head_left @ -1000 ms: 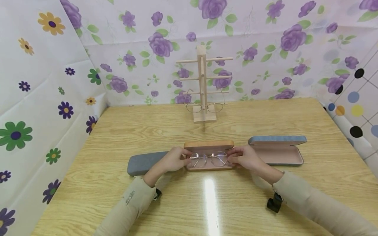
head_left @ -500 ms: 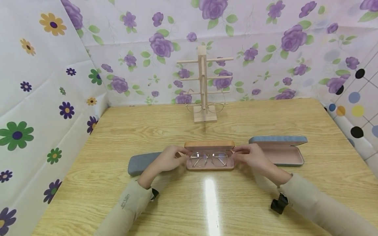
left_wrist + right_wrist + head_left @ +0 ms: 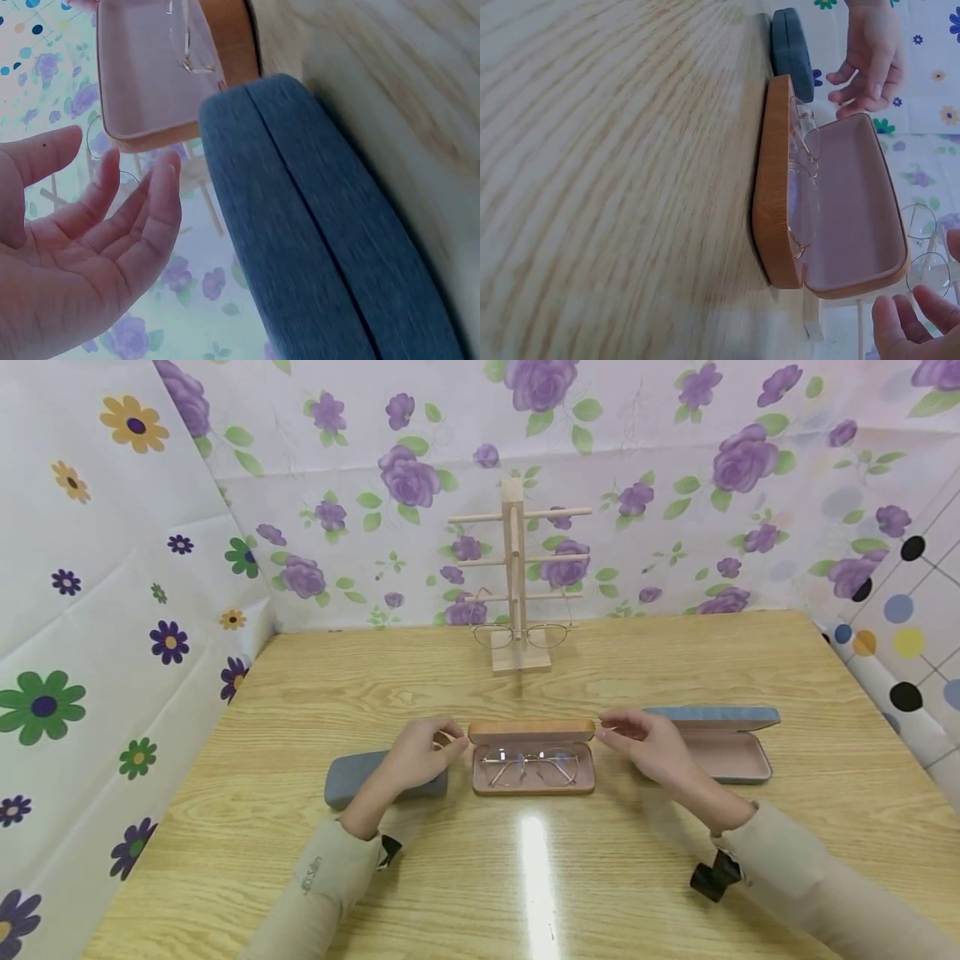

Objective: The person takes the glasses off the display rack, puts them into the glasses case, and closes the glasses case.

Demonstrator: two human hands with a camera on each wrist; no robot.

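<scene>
An orange-brown glasses case (image 3: 532,732) stands with its lid up in the middle of the table. Clear-lensed glasses (image 3: 529,767) with thin metal frames lie inside, on the pink lining. By the lid's left corner is my left hand (image 3: 420,755), its fingers loosely bent around nothing; the left wrist view shows the thumb apart from the fingers. My right hand (image 3: 651,747) is at the lid's right corner, holding nothing; whether its fingertips touch the lid I cannot tell. A closed grey-blue glasses case (image 3: 352,777) lies partly behind my left hand.
An open blue glasses case (image 3: 727,755) with pink lining stands right of my right hand, which covers its left end. Behind, a wooden display stand (image 3: 513,560) with several pegs bears another pair of thin-framed glasses (image 3: 547,636). Flowered cloth (image 3: 337,460) backs the table (image 3: 360,677).
Both hands have drawn back from the glasses inside the orange-brown case, outward and up to the lid's corners. The fingers have left the case's inside. The glasses stay in place.
</scene>
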